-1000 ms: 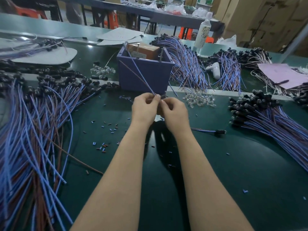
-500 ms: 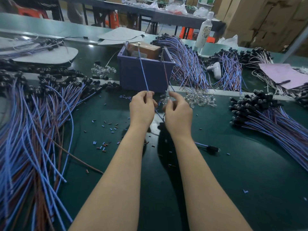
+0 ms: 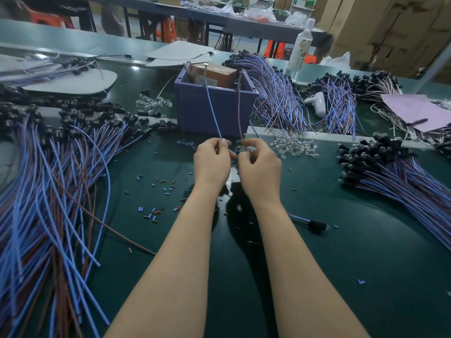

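Observation:
My left hand pinches a thin blue wire that rises upright in front of the purple bin. Close beside it, my right hand pinches a brown wire, also standing upright. The two hands are nearly touching above the green table. What lies between the fingertips is hidden. A finished lead with a black cap lies on the table to the right of my right forearm.
A large pile of blue and brown wires covers the left. Capped wire bundles lie at right, more wire bundles behind the bin. Clear LEDs and small insulation bits are scattered about. A bottle stands at the back.
The hands have drawn slightly apart, splitting the pair: blue wire now upright in the left hand, brown wire upright in the right. The capped lead slid nearer along the table.

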`<state>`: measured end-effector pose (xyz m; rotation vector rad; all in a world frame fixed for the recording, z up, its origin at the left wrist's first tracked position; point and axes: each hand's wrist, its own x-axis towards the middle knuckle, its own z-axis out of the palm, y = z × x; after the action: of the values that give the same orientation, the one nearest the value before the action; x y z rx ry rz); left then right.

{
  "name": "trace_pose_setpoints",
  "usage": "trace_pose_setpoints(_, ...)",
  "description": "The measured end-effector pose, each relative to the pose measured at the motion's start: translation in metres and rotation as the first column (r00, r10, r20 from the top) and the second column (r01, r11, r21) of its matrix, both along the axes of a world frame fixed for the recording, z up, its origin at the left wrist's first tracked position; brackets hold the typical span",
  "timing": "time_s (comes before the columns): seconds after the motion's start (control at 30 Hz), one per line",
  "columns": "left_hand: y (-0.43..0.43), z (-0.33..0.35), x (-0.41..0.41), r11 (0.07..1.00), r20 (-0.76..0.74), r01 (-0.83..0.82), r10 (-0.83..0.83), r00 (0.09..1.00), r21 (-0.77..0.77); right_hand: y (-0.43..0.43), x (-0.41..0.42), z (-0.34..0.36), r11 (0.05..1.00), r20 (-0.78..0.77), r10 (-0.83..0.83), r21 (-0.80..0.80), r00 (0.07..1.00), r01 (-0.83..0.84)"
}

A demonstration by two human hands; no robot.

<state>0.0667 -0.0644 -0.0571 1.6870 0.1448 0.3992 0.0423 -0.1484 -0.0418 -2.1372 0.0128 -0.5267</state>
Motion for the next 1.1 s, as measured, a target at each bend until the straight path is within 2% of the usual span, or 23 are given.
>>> trace_pose_setpoints(0.37,0.0033,-0.0014,0.0049,0.999,-0.013,0.014,-0.014,1.000,-0.042,-0.0006,0.0016,-0.0028,0.999,0.017,0.014,-0.029,1.000,-0.013)
trace_pose_setpoints(1.1,0.0038,0.0009,0.0048,0.999,-0.002,0.047,-0.047,0.999,0.001,0.0006,-0.0010,-0.0014,0.998,0.011,0.045,-0.043,0.999,-0.044)
